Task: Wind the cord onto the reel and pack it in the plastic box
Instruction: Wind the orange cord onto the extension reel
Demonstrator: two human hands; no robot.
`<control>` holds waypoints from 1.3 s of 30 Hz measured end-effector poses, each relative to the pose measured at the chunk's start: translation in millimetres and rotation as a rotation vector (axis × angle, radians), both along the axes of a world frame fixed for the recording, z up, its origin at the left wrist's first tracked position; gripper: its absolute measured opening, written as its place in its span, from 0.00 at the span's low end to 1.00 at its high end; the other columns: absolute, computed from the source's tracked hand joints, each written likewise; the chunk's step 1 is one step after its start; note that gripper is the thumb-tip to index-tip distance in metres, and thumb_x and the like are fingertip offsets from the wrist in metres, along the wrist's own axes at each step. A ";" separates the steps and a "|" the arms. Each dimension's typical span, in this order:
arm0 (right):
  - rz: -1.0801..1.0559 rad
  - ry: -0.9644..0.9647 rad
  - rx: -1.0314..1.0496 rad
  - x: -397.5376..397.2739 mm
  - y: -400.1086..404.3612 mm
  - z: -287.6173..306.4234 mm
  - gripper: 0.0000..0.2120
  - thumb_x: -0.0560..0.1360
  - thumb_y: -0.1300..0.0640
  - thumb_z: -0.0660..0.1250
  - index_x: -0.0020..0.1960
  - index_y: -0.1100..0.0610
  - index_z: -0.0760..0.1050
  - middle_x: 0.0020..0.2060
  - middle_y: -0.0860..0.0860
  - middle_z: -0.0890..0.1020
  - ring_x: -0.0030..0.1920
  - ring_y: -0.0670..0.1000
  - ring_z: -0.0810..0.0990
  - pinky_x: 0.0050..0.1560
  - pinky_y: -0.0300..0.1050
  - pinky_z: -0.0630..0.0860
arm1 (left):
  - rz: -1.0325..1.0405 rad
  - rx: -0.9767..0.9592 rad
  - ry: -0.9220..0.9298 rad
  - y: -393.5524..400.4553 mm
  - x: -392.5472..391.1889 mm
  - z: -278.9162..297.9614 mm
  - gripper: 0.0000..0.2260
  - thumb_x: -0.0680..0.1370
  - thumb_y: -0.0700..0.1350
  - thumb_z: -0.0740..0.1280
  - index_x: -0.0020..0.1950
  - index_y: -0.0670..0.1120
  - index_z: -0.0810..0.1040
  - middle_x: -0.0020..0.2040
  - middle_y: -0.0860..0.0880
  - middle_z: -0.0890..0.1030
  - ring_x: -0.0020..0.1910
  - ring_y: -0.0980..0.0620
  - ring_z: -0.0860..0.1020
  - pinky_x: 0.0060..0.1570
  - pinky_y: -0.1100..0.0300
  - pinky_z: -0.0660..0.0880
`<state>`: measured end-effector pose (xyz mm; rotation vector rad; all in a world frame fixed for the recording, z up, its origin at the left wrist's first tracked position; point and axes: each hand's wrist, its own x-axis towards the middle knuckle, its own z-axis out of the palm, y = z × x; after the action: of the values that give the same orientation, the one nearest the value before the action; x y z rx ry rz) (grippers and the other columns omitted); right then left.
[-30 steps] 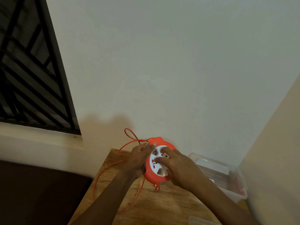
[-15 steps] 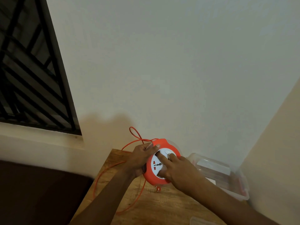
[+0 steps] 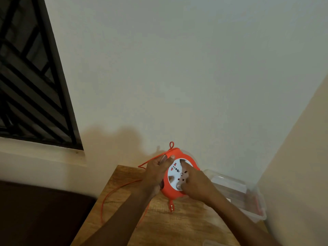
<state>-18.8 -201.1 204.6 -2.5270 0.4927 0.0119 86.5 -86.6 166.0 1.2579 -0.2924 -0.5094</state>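
Note:
An orange cord reel with a white socket face is held upright above the wooden table. My left hand grips its left rim. My right hand rests on the white face with fingers pressed into its recesses. The orange cord leaves the reel's top left, drops over the table's left edge and loops back. A small cord loop pokes up above the reel. The plug end hangs under the reel. The clear plastic box stands open on the right.
A pale wall rises right behind the table, and a second wall closes the right side. A barred window with a ledge is at the left. A clear lid corner shows at the bottom edge. Dark floor lies left of the table.
The white face has turned under my right hand's fingers. The slack cord loop above the reel has shrunk to a small loop, and less loose cord lies on the table.

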 end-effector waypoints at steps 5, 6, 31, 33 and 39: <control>-0.185 -0.079 0.493 -7.8 3.9 -6.0 0.35 0.72 0.56 0.69 0.76 0.44 0.60 0.73 0.50 0.68 0.61 0.53 0.76 0.57 0.53 0.79 | 0.006 0.042 -0.026 2.2 1.8 -5.7 0.09 0.79 0.48 0.73 0.52 0.43 0.86 0.49 0.38 0.89 0.49 0.34 0.87 0.50 0.36 0.84; -0.167 -0.057 0.428 -10.3 6.3 -7.2 0.36 0.72 0.54 0.69 0.76 0.44 0.59 0.73 0.50 0.68 0.60 0.52 0.76 0.57 0.52 0.79 | -0.013 0.049 -0.028 3.1 2.2 -5.9 0.07 0.79 0.48 0.73 0.51 0.46 0.87 0.49 0.40 0.89 0.48 0.36 0.88 0.49 0.38 0.85; -0.241 -0.353 -0.365 59.2 -74.5 91.6 0.18 0.78 0.54 0.65 0.66 0.59 0.69 0.59 0.60 0.77 0.55 0.62 0.78 0.54 0.53 0.74 | -0.360 0.252 -0.127 57.1 -7.6 -6.8 0.19 0.73 0.55 0.77 0.58 0.45 0.85 0.53 0.41 0.89 0.51 0.38 0.87 0.48 0.51 0.85; -0.090 -0.245 -0.395 61.9 -70.8 80.5 0.28 0.76 0.59 0.67 0.73 0.57 0.62 0.69 0.59 0.69 0.63 0.61 0.75 0.61 0.53 0.71 | -0.365 0.203 -0.110 58.2 -6.5 -4.9 0.19 0.74 0.54 0.76 0.61 0.45 0.84 0.55 0.40 0.88 0.54 0.37 0.86 0.51 0.49 0.85; 0.514 0.073 0.030 62.4 -15.5 74.1 0.15 0.74 0.53 0.71 0.61 0.50 0.80 0.58 0.46 0.81 0.55 0.43 0.79 0.56 0.44 0.78 | -0.359 0.129 -0.064 63.0 -0.3 5.0 0.15 0.74 0.57 0.75 0.56 0.51 0.87 0.56 0.42 0.88 0.51 0.42 0.88 0.47 0.53 0.85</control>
<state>43.5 -216.6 278.7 -2.5597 -0.1397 0.3014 86.2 -23.7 171.0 1.3551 -0.5523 -0.8057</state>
